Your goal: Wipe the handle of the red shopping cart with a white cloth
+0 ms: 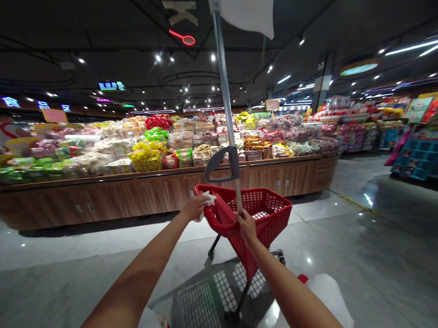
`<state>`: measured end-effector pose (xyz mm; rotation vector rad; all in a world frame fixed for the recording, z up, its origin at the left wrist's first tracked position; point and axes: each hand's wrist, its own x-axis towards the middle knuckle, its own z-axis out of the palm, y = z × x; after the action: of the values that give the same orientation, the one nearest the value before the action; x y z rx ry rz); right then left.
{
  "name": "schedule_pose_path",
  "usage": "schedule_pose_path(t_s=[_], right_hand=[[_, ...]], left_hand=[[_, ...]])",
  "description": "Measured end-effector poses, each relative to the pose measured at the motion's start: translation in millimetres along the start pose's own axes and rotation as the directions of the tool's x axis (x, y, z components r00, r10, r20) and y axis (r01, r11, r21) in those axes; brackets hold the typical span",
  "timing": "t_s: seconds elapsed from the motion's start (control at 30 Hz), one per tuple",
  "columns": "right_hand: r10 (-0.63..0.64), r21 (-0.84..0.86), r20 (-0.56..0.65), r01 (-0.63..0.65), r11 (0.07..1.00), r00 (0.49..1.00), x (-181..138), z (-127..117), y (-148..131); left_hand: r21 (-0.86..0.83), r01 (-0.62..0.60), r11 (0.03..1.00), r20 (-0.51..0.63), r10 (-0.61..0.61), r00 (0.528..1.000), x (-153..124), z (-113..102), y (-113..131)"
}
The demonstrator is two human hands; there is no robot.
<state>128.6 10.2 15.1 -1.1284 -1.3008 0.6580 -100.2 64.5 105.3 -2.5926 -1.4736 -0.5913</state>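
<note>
A small red plastic shopping cart (275,212) with a lattice basket stands on dark legs in front of me. My left hand (193,209) is closed on a crumpled white wipe (209,199), which touches the left end of the cart's handle rail. At the rail's right end, my right hand (247,226) is closed on the cart beside the foot of a metal pole (224,77). Whether its fingers also go round the pole is hidden. The pole rises past a grey loop-shaped grip (222,165) to a white flag-like sheet (247,10).
Behind the cart runs a long wood-panelled display counter (159,196) heaped with packaged goods. Blue display racks (415,153) stand at the right. Grey tiled floor (345,256) surrounds the cart. A person in white (3,128) is at the far left.
</note>
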Motion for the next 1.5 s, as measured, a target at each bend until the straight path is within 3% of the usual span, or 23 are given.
schedule_pose_path(t_s=[0.1,0.2,0.3,0.37,0.43,0.47,0.53,0.6,0.67,0.73,0.83,0.9,1.03,1.1,1.2,1.33,1.43,1.5], right_hand=[[-0.005,0.123,0.070,-0.004,0.992,0.998,6,-8,10],[-0.039,0.136,0.121,0.023,0.990,0.992,15,-20,19],[-0.081,-0.091,0.067,0.087,0.992,0.995,21,-29,17],[-0.139,-0.301,-0.109,0.101,0.948,0.984,20,-29,7],[-0.281,-0.479,-0.232,0.142,0.866,0.931,14,-24,-11],[-0.357,-0.558,-0.203,0.192,0.807,0.912,10,-19,-21],[-0.403,-0.690,0.007,0.296,0.660,0.915,2,-7,-39],[-0.272,-0.792,0.186,0.308,0.526,0.944,-2,4,-50],[-0.139,-0.863,0.232,0.270,0.426,0.963,-2,10,-53],[-0.126,-0.876,0.273,0.300,0.378,0.954,1,10,-48],[-0.213,-0.843,0.348,0.404,0.354,0.913,7,6,-37],[-0.251,-0.840,0.347,0.418,0.346,0.904,11,4,-32],[-0.312,-0.819,0.352,0.452,0.353,0.882,15,1,-29],[-0.333,-0.810,0.367,0.474,0.344,0.869,15,-2,-30],[-0.354,-0.814,0.368,0.482,0.324,0.860,14,-4,-31],[-0.381,-0.810,0.365,0.491,0.321,0.850,10,-4,-32],[-0.382,-0.812,0.352,0.482,0.330,0.854,8,0,-33],[-0.379,-0.818,0.333,0.464,0.340,0.864,7,2,-34]], left_hand=[[0.033,0.115,0.993,-0.005,-0.115,0.993,0,0,-3],[0.001,0.107,0.994,-0.005,-0.107,0.994,-7,2,10],[-0.074,0.015,0.997,-0.022,-0.017,1.000,-17,3,32],[-0.116,-0.054,0.992,-0.016,0.053,0.998,-21,4,47],[-0.144,-0.089,0.985,-0.019,0.088,0.996,-24,5,61],[-0.154,-0.090,0.984,-0.030,0.087,0.996,-24,6,67],[-0.165,-0.068,0.984,-0.055,0.060,0.997,-23,8,75],[-0.169,-0.041,0.985,-0.051,0.032,0.998,-20,9,78],[-0.146,0.000,0.989,-0.035,-0.005,0.999,-16,8,74],[-0.099,0.083,0.992,-0.031,-0.086,0.996,-11,4,65],[-0.029,0.236,0.971,-0.034,-0.236,0.971,-6,0,54],[-0.008,0.261,0.965,-0.032,-0.261,0.965,-7,1,56],[-0.020,0.037,0.999,0.013,-0.036,0.999,-9,10,78],[-0.008,-0.019,1.000,0.047,0.019,0.999,-5,11,84],[0.057,0.125,0.991,0.069,-0.128,0.989,4,1,69],[0.135,0.335,0.932,0.080,-0.348,0.934,6,-19,25],[0.156,0.385,0.910,0.062,-0.398,0.915,-2,-25,12],[0.141,0.369,0.919,0.061,-0.380,0.923,-7,-20,23]])
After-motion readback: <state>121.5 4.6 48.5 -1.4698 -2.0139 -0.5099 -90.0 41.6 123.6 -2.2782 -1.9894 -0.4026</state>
